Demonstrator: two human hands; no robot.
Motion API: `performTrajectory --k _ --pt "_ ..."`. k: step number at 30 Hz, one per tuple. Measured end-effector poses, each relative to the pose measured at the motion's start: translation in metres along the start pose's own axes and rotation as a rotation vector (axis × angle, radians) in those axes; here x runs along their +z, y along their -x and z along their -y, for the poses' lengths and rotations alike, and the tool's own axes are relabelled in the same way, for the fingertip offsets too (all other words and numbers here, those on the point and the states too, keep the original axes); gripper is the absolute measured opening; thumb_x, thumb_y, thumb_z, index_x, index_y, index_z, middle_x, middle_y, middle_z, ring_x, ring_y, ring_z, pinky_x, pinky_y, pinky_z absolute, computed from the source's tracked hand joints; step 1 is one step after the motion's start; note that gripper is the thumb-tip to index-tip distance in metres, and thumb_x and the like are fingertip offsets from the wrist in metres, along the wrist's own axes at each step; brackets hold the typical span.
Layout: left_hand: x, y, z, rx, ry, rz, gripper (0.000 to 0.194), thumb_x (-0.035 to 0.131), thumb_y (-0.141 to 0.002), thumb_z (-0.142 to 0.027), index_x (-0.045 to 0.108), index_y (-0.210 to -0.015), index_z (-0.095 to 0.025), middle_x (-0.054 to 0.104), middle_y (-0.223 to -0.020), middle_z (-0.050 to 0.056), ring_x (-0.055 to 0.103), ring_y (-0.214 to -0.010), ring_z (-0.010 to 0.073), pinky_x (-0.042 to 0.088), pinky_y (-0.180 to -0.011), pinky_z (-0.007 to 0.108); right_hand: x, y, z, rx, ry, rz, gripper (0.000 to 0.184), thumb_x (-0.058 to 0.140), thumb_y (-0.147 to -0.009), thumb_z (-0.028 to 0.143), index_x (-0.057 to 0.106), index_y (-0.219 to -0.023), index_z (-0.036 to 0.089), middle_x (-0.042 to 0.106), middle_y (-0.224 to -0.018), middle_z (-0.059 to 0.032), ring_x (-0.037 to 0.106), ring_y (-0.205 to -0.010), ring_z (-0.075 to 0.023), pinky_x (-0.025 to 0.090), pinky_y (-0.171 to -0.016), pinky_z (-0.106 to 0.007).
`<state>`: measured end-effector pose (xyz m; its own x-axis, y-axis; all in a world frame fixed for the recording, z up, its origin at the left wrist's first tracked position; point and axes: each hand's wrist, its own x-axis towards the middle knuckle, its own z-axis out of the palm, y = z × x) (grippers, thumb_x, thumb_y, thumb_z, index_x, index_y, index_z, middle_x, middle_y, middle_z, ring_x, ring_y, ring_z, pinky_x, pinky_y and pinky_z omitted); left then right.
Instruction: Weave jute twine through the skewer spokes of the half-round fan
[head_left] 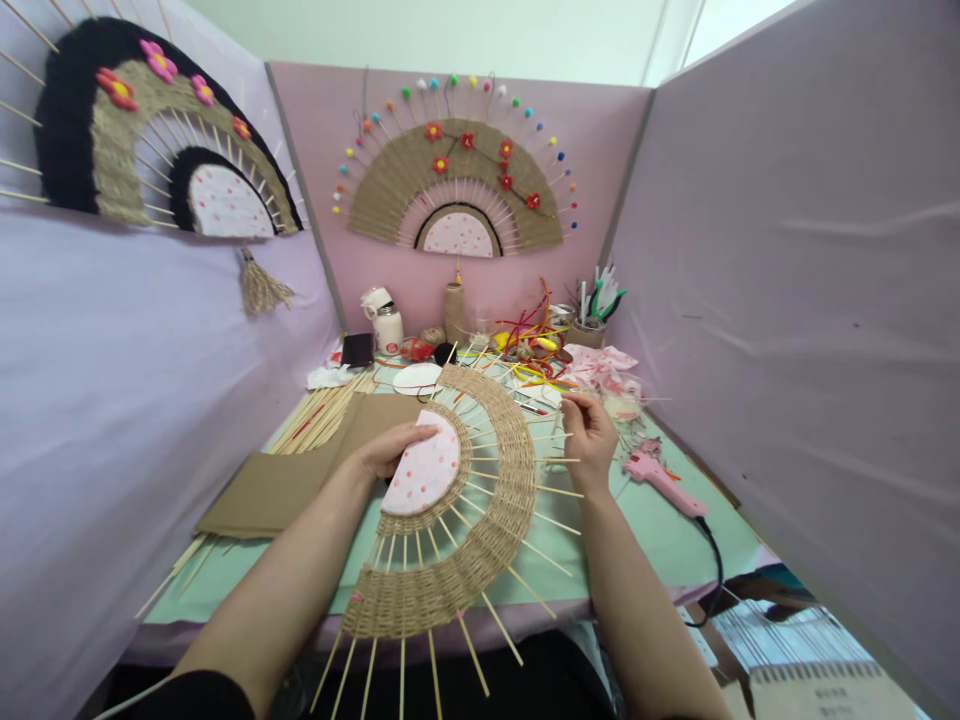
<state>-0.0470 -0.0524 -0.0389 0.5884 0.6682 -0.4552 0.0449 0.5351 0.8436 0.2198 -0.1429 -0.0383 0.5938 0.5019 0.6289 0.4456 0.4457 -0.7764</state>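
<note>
Holding the fan by its straight side, your left hand is nearer the hub: thumb over the dotted half-disc, other fingers mostly hidden, that grip clamped on the fan. Fan is right in front of you, over the near side of the surface. Long axis runs far to near, near end swung left; arc bulges right, toward your right hand. Key relation: right fingertips are just beside the tips of the ribs at the arc's upper right, so the rim lies left of them. Right grip looks bunched; can't tell if it pinches a rib or something else thin. Edges: lower ribs poke past the surface's near edge. Far end sits near the colored wires. Left is taken up by a brown sheet and loose sticks. Right: glue gun near your wrist, cord over the edge; bare strip between forearm and gun, then the right partition bounds your reach.
</note>
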Motion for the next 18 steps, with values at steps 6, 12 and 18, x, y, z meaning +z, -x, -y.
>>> performTrajectory --k 6,12,18 --pt "-0.001 -0.001 0.001 -0.009 0.028 0.023 0.015 0.063 -0.076 -0.022 0.063 -0.080 -0.008 0.070 -0.066 0.010 0.065 -0.053 0.0166 0.050 -0.050 0.023 0.003 -0.001 -0.005 0.166 -0.034 0.133 0.020 0.059 -0.075 0.036 0.063 -0.075 0.016 0.057 -0.065 0.0007 0.048 -0.061 -0.0120 0.038 -0.059 -0.025" --pt "-0.003 -0.003 0.003 -0.001 0.090 0.030 0.014 0.062 -0.076 -0.023 0.064 -0.078 -0.009 0.071 -0.070 0.011 0.066 -0.056 0.0174 0.051 -0.054 0.024 0.023 0.010 -0.013 0.391 -0.205 0.468 0.022 0.067 -0.064 0.037 0.063 -0.070 0.016 0.059 -0.064 -0.0004 0.048 -0.057 -0.0119 0.037 -0.053 -0.024" --pt "-0.001 0.000 -0.002 -0.022 0.232 -0.035 0.027 0.047 -0.087 -0.030 0.063 -0.087 -0.008 0.070 -0.068 0.009 0.066 -0.061 0.0175 0.052 -0.063 0.026 0.032 0.004 -0.005 0.423 -0.219 0.487 0.019 0.064 -0.065 0.035 0.061 -0.065 0.017 0.057 -0.060 0.0007 0.044 -0.052 -0.0102 0.033 -0.049 -0.023"
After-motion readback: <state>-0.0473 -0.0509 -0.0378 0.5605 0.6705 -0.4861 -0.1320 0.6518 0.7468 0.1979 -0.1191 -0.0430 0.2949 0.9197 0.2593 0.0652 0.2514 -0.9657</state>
